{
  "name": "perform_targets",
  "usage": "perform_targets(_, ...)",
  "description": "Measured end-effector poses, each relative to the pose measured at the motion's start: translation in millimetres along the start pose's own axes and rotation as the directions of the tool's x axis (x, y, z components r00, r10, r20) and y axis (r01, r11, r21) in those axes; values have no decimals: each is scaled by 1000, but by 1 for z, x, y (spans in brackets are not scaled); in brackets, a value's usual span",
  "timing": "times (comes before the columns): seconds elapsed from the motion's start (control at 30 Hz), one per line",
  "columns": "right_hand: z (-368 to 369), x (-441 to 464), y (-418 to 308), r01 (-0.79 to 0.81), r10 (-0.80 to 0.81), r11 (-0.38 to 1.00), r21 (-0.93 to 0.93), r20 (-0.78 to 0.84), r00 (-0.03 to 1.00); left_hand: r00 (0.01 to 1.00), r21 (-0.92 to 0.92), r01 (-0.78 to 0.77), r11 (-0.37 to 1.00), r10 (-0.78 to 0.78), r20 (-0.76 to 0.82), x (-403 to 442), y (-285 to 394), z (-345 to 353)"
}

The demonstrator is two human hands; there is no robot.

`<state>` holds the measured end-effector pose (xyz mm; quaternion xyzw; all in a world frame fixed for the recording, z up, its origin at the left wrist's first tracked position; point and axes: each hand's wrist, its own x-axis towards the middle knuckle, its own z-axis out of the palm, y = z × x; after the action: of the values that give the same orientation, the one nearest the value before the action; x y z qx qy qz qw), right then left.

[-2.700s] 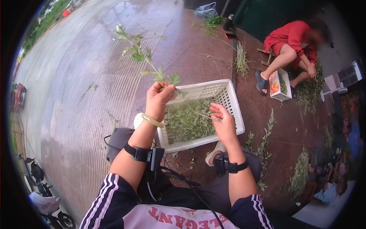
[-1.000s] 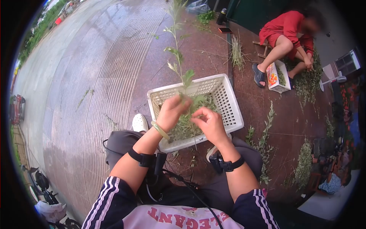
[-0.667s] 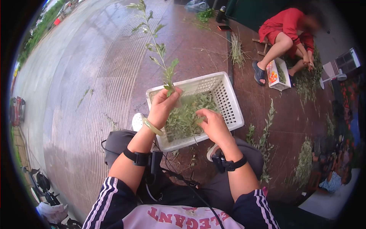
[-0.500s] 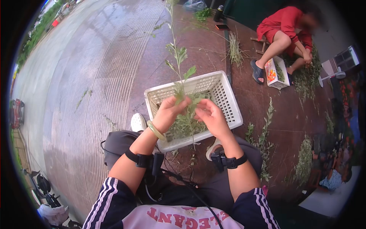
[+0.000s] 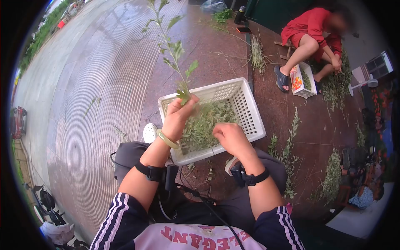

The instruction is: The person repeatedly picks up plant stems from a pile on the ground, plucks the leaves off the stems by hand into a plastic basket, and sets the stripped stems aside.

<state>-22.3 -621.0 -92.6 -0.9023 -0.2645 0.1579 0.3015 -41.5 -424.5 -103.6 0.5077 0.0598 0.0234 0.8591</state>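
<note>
My left hand is closed on the lower part of a leafy stem, which points up and away over the basket's far left corner. Over the near right part of the basket, my right hand has its fingers curled together; what they hold, if anything, is hidden. Beneath both hands stands a white plastic basket with slotted walls. Loose green leaves cover much of its bottom.
A person in red sits at the upper right beside a small white box and a heap of plants. Leafy stems lie right of the basket. Bare stalks, a phone and a bottle are beyond.
My left hand has moved left with the stem, away from my right hand; the two were together half a second ago. My right hand has moved slightly down, nearer me.
</note>
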Motion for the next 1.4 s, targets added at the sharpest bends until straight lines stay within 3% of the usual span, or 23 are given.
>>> perform_targets(0.03,2,-2,2,-63,63,998,1,125,990,1000,-41,-9,999,9,-18,1,2,-3)
perform_targets(0.13,16,-5,15,-79,86,994,-81,93,992,998,-13,6,1000,-7,-64,0,4,-1)
perform_targets(0.23,7,0,9,59,-57,998,-1,-271,961,997,104,71,992,-70,-15,-2,-1,4)
perform_targets(0.33,-3,9,3,-5,104,931,364,-251,962,989,276,70,959,-103,107,-2,-7,7)
perform_targets(0.37,-6,10,-1,-44,170,807,589,-160,972,979,301,76,951,-128,158,-3,-11,6)
perform_targets(0.47,4,13,3,34,145,658,753,-171,974,941,451,100,887,-232,248,-8,-16,12)
perform_targets(0.5,3,12,2,9,152,664,748,-147,977,943,471,13,882,-168,288,-8,-22,12)
perform_targets(0.57,-1,9,-1,-40,165,676,736,-98,981,947,511,29,859,-187,262,-9,-28,10)
perform_targets(0.67,1,12,10,75,170,721,689,-281,945,976,514,-9,858,-104,191,-10,-20,14)
perform_targets(0.7,-2,14,14,136,123,711,689,-313,942,985,507,-33,861,-57,161,-10,-18,16)
perform_targets(0.83,-17,11,13,72,282,600,797,-295,913,984,553,-97,827,-6,181,-8,-17,8)
perform_targets(0.9,-22,14,23,157,336,537,829,-381,861,984,590,-103,801,-7,181,-8,-18,4)
perform_targets(0.97,-31,14,28,164,412,505,847,-404,817,979,677,-120,726,-28,204,-8,-12,1)
perform_targets(1.1,-41,9,38,28,407,472,881,-246,880,970,864,-130,485,-119,213,-7,-15,-9)
perform_targets(1.2,-30,9,32,-21,353,498,867,-181,918,962,889,-250,383,-10,274,-7,-13,1)
perform_targets(1.23,-27,10,26,-58,341,478,876,-124,932,976,860,-189,474,-8,219,-10,-12,0)
perform_targets(1.3,-17,10,24,-80,218,566,820,-56,974,986,748,-114,653,-16,164,-6,-15,7)
perform_targets(1.33,-19,5,5,-139,227,551,823,12,974,988,592,-119,797,34,152,-4,-19,9)
perform_targets(1.4,-11,5,5,-166,81,688,707,152,985,985,385,-37,922,-31,169,-6,-10,19)
